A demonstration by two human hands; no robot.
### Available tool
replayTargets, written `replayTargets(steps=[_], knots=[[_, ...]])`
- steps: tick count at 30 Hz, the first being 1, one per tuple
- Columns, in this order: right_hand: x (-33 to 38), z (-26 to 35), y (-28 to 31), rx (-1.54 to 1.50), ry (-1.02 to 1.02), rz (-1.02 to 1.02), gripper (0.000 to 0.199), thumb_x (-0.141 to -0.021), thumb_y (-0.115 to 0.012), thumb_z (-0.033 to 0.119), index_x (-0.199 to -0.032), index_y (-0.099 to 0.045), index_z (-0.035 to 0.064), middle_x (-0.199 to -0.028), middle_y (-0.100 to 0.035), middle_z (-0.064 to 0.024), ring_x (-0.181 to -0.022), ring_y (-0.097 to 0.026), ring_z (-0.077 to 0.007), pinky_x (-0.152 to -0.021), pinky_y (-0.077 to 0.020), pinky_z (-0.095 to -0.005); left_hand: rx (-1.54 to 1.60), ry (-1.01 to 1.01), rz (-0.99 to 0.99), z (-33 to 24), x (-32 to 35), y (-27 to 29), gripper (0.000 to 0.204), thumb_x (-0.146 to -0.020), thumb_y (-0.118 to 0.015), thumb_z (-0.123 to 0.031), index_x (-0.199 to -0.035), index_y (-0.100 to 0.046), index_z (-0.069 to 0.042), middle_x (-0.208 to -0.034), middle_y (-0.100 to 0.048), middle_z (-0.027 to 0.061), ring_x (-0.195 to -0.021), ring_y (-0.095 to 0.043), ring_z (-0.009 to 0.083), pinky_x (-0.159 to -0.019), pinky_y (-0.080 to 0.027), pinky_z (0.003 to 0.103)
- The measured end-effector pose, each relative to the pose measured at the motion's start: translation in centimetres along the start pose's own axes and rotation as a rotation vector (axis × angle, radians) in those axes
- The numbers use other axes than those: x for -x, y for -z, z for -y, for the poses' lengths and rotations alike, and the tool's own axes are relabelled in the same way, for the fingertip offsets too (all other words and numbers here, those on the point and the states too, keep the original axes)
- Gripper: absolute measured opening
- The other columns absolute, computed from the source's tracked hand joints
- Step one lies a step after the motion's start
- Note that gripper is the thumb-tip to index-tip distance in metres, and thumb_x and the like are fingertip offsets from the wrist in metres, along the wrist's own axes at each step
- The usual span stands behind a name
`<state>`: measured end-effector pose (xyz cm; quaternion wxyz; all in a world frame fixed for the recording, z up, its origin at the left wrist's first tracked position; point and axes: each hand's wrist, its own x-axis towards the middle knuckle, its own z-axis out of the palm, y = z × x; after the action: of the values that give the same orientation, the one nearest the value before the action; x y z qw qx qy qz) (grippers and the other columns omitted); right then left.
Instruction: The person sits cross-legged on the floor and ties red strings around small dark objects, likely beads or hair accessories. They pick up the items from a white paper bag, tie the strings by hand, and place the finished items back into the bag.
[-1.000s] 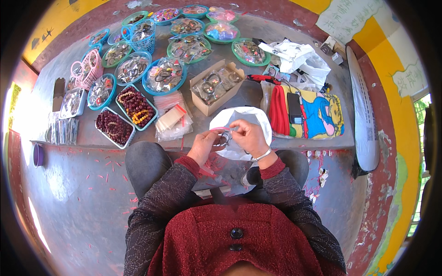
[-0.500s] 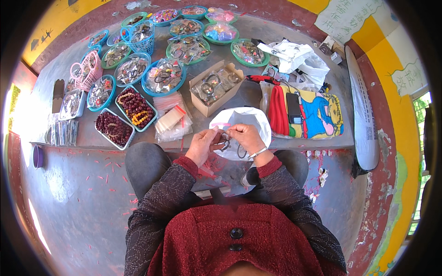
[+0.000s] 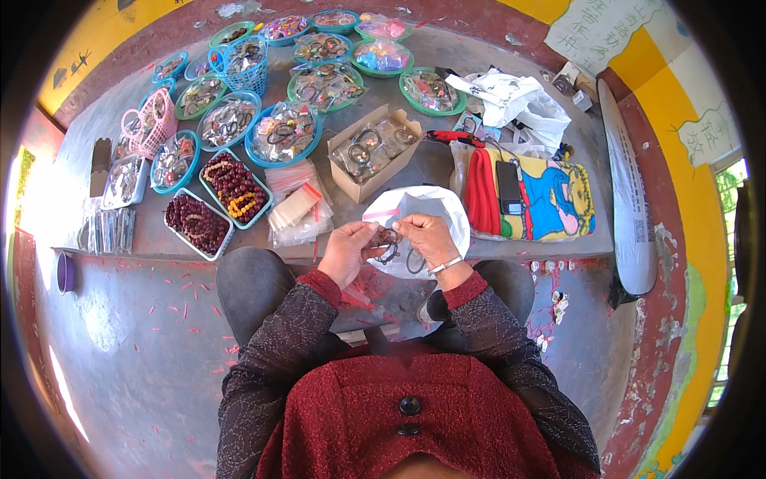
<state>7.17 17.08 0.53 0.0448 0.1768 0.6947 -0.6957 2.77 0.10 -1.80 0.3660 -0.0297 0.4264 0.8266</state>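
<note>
My left hand and my right hand meet in the middle, fingers pinched. Between them is a small clear plastic bag with a pink strip along its top. A dark beaded-looking loop, perhaps a bracelet or hair tie, hangs at the fingertips; whether it lies inside the small bag or in front of it, I cannot tell. Just beneath my hands a white plastic bag gapes wide, with another dark loop against its inside. A metal bangle circles my right wrist.
Behind the white bag stands a cardboard box of bagged loops. Clear bags and trays of dark beads lie to the left. Several basins fill the back. A phone rests on a colourful cloth at right.
The pink-topped strip shows more fully between my hands now. Both hands have shifted only slightly, and the dark loop still hangs at the fingertips.
</note>
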Motion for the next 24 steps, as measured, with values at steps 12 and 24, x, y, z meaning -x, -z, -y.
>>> replayTargets(steps=[12,24], knots=[[-0.9,-1.6,0.6,0.099,0.171,0.088,0.016,-0.079,-0.066,0.013,-0.078,-0.064,-0.0028,-0.066,-0.061,-0.0013,-0.062,-0.055,-0.0072,-0.057,-0.0436,-0.0218,0.07,0.024,0.062,-1.0,0.2,0.5,0.019,-0.09,-0.051,-0.015,-0.097,-0.058,0.002,-0.092,-0.063,0.01,-0.084,-0.062,0.0176,-0.072,-0.053,0.027],[-0.4,-0.2,0.6,0.137,-0.018,0.147,0.024,-0.082,-0.064,0.025,-0.074,-0.065,0.0016,-0.064,-0.058,0.0024,-0.056,-0.046,-0.0039,-0.051,-0.0344,-0.02,0.111,-0.112,0.023,-0.4,-0.2,0.9,0.018,-0.089,-0.051,-0.006,-0.098,-0.057,0.007,-0.097,-0.06,0.0147,-0.09,-0.06,0.0196,-0.081,-0.051,0.028]])
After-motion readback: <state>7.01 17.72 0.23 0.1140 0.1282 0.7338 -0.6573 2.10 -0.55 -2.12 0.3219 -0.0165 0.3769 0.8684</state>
